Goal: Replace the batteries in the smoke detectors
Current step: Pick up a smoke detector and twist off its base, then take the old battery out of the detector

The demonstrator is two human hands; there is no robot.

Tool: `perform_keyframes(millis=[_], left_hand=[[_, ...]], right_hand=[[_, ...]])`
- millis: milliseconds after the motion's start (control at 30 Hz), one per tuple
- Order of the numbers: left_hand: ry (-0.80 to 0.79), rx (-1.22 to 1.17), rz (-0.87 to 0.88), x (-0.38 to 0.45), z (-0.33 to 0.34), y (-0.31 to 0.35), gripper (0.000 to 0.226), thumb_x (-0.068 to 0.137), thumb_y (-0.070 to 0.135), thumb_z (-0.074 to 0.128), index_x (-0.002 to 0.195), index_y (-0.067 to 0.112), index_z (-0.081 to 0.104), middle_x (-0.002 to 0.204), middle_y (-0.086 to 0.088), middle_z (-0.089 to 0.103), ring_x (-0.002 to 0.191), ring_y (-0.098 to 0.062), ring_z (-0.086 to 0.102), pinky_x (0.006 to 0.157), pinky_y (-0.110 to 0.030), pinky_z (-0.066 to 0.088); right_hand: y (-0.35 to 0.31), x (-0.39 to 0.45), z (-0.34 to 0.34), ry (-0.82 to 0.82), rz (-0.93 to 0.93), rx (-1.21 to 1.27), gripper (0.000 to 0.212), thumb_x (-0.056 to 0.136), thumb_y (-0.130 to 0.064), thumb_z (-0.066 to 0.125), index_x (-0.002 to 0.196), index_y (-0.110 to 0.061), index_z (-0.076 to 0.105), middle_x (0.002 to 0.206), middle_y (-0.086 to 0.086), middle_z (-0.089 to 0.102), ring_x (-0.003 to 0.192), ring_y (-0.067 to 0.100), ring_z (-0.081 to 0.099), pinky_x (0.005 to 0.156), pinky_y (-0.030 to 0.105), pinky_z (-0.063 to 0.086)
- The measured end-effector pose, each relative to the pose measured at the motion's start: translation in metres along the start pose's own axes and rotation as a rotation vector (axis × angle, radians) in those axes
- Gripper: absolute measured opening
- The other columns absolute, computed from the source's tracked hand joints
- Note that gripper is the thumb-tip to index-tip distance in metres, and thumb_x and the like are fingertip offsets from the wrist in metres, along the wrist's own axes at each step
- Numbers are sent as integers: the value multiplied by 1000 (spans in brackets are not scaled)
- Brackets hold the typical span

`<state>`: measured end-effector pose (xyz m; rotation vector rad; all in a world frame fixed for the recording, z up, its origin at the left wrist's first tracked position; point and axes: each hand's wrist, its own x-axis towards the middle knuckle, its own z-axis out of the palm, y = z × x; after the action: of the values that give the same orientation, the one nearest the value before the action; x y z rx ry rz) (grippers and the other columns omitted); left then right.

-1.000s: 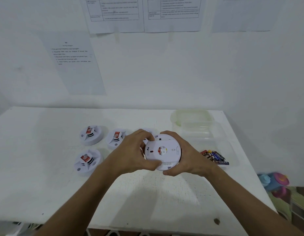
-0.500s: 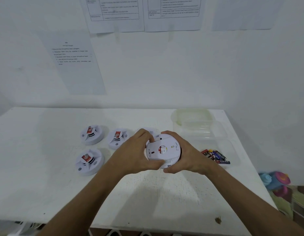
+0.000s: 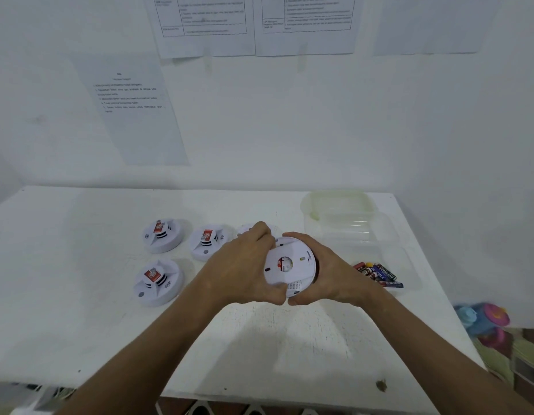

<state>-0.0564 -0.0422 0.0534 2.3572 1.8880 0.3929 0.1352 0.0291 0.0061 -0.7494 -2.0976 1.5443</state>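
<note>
Both hands, left hand (image 3: 241, 265) and right hand (image 3: 328, 274), grip one smoke detector (image 3: 289, 265) near batteries (image 3: 378, 274).

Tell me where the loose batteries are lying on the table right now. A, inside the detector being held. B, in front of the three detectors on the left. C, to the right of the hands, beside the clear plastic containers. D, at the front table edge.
C: the batteries lie on the table right of the right hand, in front of the clear containers, while both hands hold the detector.
</note>
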Motion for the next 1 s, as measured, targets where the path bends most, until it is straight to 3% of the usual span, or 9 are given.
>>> perform_keyframes(millis=[167,300,467,600,700,767,867,933,1000], left_hand=[[133,-182,-16,-5,-2,-18,66,52,61,71,101,19,57,99,13,44,80,-7,53,61,-19,48],[272,-326,-210,-18,25,-56,53,52,57,70,88,20,60,95,10,49,83,-4,55,66,-21,48],[62,-294,-415,-39,73,-70,60,52,59,68,96,21,57,98,12,48,82,-7,56,65,-24,50],[-44,-147,-340,-44,98,-69,60,53,65,61,91,19,58,89,8,47,79,-13,49,65,-23,46],[-87,-152,-320,-43,98,-69,65,59,63,62,106,18,59,101,8,49,90,-13,49,76,-24,47],[-68,-245,-309,-39,86,-63,64,71,51,70,125,21,54,116,7,49,99,-11,51,82,-23,45],[109,-504,-255,-28,53,-43,48,82,30,70,128,28,55,117,11,57,91,-3,61,76,-22,52],[127,-607,-187,-21,32,-27,46,81,31,69,125,30,58,114,14,63,86,-3,65,75,-25,57],[51,-554,-101,-15,19,-15,54,77,41,66,128,32,56,117,16,63,88,-3,65,76,-23,57]], right_hand=[[3,-4,-4,26,17,40,97,63,11,85,139,-27,39,127,-7,56,117,13,58,83,34,58],[6,-12,-14,77,37,37,98,61,5,88,138,-32,40,129,-10,53,118,5,54,86,32,57],[9,-19,-16,87,76,24,98,61,2,89,137,-35,41,129,-12,54,118,3,53,87,30,57],[13,-21,-10,66,98,11,98,61,0,89,137,-37,40,130,-12,53,119,2,53,88,28,56],[14,-23,-7,46,109,-9,97,62,1,89,135,-39,39,129,-18,52,117,-2,52,87,23,55],[13,-23,-7,39,113,-23,97,62,0,89,134,-40,39,127,-22,51,117,-4,51,87,22,55],[11,-21,-8,34,111,-25,97,63,1,88,135,-39,39,127,-22,51,117,-4,51,87,23,55],[10,-20,-8,29,109,-25,98,62,1,88,137,-38,38,128,-19,51,118,-1,51,89,27,56],[9,-19,-7,22,98,-37,98,62,0,88,138,-36,37,129,-15,51,120,4,52,90,30,56]])
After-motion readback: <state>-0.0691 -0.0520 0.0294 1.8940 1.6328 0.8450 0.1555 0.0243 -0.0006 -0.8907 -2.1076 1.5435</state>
